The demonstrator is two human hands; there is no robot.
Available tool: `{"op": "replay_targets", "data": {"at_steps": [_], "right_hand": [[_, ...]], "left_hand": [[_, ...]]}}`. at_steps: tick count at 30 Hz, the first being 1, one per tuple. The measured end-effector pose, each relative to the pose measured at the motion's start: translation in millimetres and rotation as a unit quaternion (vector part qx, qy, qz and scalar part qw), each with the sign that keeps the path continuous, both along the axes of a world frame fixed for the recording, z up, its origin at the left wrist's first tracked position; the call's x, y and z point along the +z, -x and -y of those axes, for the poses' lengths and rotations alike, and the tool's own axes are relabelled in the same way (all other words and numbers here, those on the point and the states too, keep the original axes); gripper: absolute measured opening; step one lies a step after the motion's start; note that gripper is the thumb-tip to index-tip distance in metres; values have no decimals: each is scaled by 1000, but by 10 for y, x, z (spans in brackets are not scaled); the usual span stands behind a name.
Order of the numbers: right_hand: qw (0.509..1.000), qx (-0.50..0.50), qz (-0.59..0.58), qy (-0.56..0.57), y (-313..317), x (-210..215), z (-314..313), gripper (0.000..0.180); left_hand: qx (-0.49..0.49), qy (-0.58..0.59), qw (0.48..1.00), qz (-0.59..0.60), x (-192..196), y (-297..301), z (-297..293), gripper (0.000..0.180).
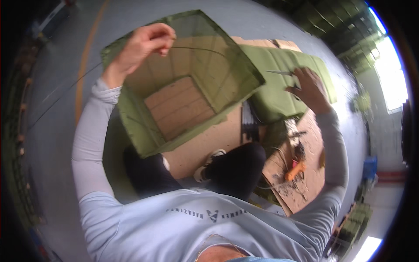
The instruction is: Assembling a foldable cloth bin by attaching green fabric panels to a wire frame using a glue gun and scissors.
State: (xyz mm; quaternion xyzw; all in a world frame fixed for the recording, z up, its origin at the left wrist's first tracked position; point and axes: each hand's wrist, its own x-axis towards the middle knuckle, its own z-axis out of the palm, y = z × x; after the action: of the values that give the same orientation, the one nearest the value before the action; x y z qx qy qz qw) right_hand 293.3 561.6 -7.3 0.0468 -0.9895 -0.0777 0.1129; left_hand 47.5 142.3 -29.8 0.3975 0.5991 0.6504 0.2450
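Note:
A large green box-shaped frame with see-through mesh and fabric edges (142, 137) leans tilted in front of my knees. My left hand (142, 48) is raised over its far left edge, thumb and fingertips pinched together. Whatever is between those fingertips is too small to make out. Off to the right, my right hand (310, 89) holds a pair of scissors (278, 72), the pointed blades directed left. Beneath the scissors lies a plump green fabric piece (273, 98), which they do not clearly touch.
Cardboard sheets (209, 139) cover the floor around my legs. On cardboard at the right lies an orange-handled tool (295, 171) with a thin cord, amid dark scraps. Black slats (249, 124) stand beside the green piece. Green stacks (323, 17) line the far right.

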Motion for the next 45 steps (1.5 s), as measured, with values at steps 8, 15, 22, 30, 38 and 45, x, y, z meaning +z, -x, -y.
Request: {"op": "replay_targets", "data": {"at_steps": [8,15,22,30,38,45], "right_hand": [[978,-96,-58,174,-443,-331,-118,47],[925,-145,47,349,-175,-246,142,47],[868,48,165,465,618,-68,907,44],[830,129,360,406,1839,146,1690,44],[832,148,418,334,2946,34,2513,63],[717,199,357,565,3221,-898,2907,75]], "left_hand": [[417,368,808,-194,-620,616,3347,17],[496,310,682,-440,-514,460,2192,17],[386,393,657,-515,-609,974,1191,15],[343,370,658,-559,-732,1268,1178,4],[438,213,801,-346,-589,1032,1389,9],[466,39,870,-156,-707,1145,1577,15]]}}
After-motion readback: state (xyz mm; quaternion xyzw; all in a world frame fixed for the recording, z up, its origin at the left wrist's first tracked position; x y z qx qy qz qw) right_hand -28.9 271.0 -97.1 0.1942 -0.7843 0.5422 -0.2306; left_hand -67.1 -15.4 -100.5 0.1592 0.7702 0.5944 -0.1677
